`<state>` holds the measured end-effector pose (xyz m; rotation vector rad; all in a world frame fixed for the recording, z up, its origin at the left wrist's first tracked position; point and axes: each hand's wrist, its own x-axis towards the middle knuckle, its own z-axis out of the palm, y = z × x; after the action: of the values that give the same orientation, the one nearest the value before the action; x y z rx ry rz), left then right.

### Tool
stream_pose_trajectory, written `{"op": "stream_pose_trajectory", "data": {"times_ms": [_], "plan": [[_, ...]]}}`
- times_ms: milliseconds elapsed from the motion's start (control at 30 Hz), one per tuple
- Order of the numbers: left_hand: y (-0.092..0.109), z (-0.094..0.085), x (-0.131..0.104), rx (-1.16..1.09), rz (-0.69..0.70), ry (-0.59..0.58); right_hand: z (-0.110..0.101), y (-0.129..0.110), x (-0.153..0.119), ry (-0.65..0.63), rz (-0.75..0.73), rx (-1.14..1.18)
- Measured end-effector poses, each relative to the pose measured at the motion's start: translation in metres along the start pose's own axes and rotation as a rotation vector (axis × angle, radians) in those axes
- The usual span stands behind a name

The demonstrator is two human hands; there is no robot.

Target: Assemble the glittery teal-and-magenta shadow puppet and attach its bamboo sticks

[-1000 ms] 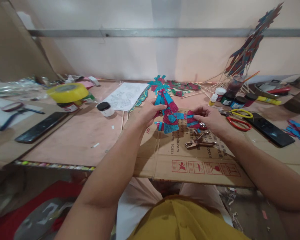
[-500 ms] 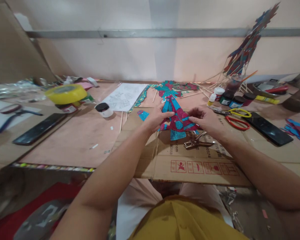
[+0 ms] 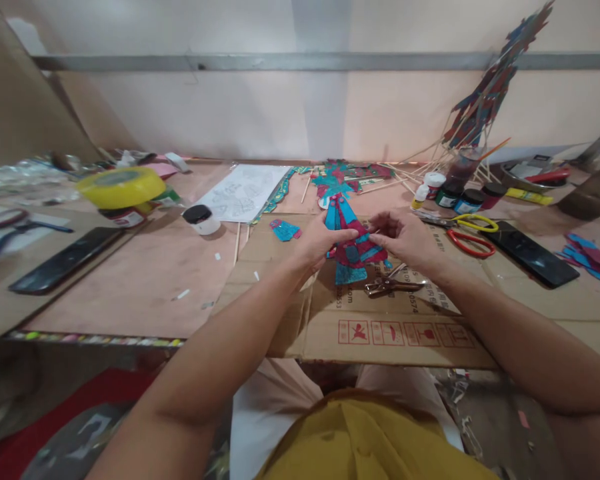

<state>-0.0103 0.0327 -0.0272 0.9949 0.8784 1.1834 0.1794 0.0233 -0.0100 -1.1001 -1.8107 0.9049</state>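
small blue-and-magenta piece (image 3: 285,230) now in full view on the cardboard (image 3: 285,333)

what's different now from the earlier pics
The blue-and-pink figure has come nearer the person and slightly right. Its side part, stretched rightward before, is folded in against the body, and the right hand has moved in with it. A small loose piece now shows beside the left hand. Both hands still hold the figure; the metal punch and white jar stayed put.
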Motion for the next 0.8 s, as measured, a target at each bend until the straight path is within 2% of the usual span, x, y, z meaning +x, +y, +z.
{"op": "stream_pose_trajectory", "data": {"times_ms": [167,300,400,500,800], "plan": [[0.009,-0.002,0.001,-0.117,-0.006,0.053,-0.037,0.007,0.005,0.142,0.026,-0.183],[0.011,-0.008,0.005,-0.112,0.032,0.071,-0.062,0.015,0.004,0.051,0.095,-0.493],[0.011,-0.012,0.007,-0.102,0.043,0.079,-0.069,0.018,0.003,-0.063,0.112,-0.693],[0.012,-0.014,0.008,-0.103,0.035,0.087,-0.073,0.021,0.004,-0.122,0.103,-0.801],[0.015,-0.013,0.007,-0.099,-0.014,0.134,-0.078,0.024,0.005,-0.164,0.043,-0.819]]}}
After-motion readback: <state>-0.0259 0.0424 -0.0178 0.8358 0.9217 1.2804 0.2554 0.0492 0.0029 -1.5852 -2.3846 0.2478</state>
